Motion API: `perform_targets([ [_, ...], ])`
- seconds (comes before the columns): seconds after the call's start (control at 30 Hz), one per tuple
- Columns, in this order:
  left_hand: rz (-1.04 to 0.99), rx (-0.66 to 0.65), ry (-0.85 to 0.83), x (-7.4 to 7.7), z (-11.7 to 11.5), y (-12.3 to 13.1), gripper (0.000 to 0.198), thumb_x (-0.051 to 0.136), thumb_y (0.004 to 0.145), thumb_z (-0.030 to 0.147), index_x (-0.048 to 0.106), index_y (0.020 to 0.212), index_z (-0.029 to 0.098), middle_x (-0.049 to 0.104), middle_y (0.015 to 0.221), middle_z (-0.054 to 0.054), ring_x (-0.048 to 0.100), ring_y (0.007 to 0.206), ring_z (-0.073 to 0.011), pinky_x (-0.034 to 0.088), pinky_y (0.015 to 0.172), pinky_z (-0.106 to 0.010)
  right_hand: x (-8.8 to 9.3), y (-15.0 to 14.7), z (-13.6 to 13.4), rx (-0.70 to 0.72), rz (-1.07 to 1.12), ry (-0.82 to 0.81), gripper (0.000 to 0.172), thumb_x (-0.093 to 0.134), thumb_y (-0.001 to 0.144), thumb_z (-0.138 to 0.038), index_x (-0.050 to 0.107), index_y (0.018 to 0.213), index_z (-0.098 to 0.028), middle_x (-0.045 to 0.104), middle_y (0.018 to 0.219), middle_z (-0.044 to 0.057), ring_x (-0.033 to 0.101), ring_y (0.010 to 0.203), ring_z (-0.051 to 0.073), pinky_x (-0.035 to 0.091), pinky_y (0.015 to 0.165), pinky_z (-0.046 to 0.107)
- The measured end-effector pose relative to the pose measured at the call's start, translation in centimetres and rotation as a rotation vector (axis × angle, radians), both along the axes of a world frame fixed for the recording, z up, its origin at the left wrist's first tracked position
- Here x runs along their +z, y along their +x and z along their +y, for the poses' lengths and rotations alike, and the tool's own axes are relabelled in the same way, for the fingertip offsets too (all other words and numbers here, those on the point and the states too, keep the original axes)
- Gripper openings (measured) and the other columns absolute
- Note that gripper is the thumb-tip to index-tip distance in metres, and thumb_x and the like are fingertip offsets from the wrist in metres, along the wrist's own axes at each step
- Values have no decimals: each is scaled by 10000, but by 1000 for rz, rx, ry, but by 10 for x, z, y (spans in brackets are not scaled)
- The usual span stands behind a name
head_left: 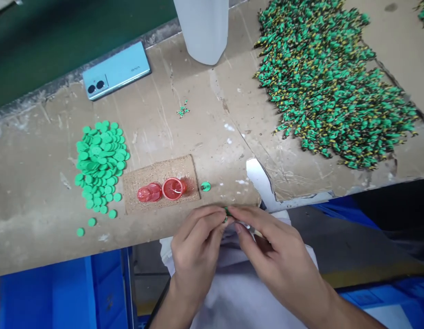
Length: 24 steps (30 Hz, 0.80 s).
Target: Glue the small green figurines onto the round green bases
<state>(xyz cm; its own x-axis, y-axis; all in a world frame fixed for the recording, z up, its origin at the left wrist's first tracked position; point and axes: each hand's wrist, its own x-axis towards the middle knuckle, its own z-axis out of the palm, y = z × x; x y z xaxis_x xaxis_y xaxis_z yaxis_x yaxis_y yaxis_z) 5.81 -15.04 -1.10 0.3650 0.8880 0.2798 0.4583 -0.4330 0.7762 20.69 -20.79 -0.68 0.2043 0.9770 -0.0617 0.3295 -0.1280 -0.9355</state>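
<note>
My left hand (194,246) and my right hand (270,246) meet at the table's front edge, fingertips pinched together on one small green part (226,213). Most of that part is hidden by the fingers. Just beyond them lies a cork mat (157,176) with two small red caps (162,190) on it, and a single green disc (205,186) sits beside the mat. A pile of green discs (100,162) lies to the left. A big heap of green and yellow parts (331,82) fills the right side.
A light blue phone (116,69) lies at the back left and a white plastic container (203,27) stands at the back middle. A stray green piece (183,110) lies mid-table. Blue bins (61,292) stand below the worn cardboard-covered table (33,237); my white garment (239,292) is under my hands.
</note>
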Motion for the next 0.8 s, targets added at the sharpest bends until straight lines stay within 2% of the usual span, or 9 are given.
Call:
perform_targets([
  [0.2, 67, 42, 42, 0, 1, -9, 180, 712, 904, 21, 703, 965, 190, 773, 917, -19, 744, 867, -160, 623, 784, -284, -5, -11, 3, 96, -61, 25, 384, 510, 958, -65, 643, 1305, -163, 729, 1218, 130, 754, 1102, 218, 661, 908, 325],
  [0.3, 80, 30, 60, -2, 2, -7, 201, 681, 915, 8, 701, 970, 200, 770, 907, -16, 732, 861, -163, 615, 793, -296, -6, -10, 2, 114, -153, 10, 394, 492, 970, -84, 627, 1332, -157, 687, 1240, 147, 753, 1089, 252, 676, 841, 364],
  [0.4, 79, 11, 94, -4, 2, -4, 203, 702, 899, 1, 691, 951, 197, 771, 910, -23, 719, 860, -169, 609, 799, -309, -7, -2, 3, 121, -204, -2, 399, 477, 975, -73, 625, 1330, -180, 678, 1226, 133, 761, 1032, 248, 672, 806, 367],
  [0.53, 59, -4, 110, -6, 1, -2, 216, 744, 868, -10, 695, 944, 186, 772, 914, -26, 698, 851, -168, 599, 790, -309, -6, 12, 13, 156, -202, -4, 304, 527, 997, -103, 659, 1251, -205, 691, 1122, 92, 765, 930, 227, 656, 817, 366],
  [0.7, 12, 7, 46, -6, -3, -9, 248, 756, 862, -22, 707, 983, 188, 764, 940, -28, 688, 892, -167, 581, 822, -309, -1, 20, 26, 253, -276, -55, 247, 588, 993, -123, 705, 1178, -238, 684, 1016, 45, 754, 819, 214, 644, 786, 375],
  [0.8, -26, 26, -7, -5, -7, -16, 259, 759, 865, -15, 716, 1020, 188, 765, 960, -27, 698, 914, -166, 582, 841, -306, 1, 21, 28, 287, -368, -55, 241, 620, 976, -131, 720, 1162, -246, 679, 982, 37, 748, 778, 221, 631, 715, 366],
])
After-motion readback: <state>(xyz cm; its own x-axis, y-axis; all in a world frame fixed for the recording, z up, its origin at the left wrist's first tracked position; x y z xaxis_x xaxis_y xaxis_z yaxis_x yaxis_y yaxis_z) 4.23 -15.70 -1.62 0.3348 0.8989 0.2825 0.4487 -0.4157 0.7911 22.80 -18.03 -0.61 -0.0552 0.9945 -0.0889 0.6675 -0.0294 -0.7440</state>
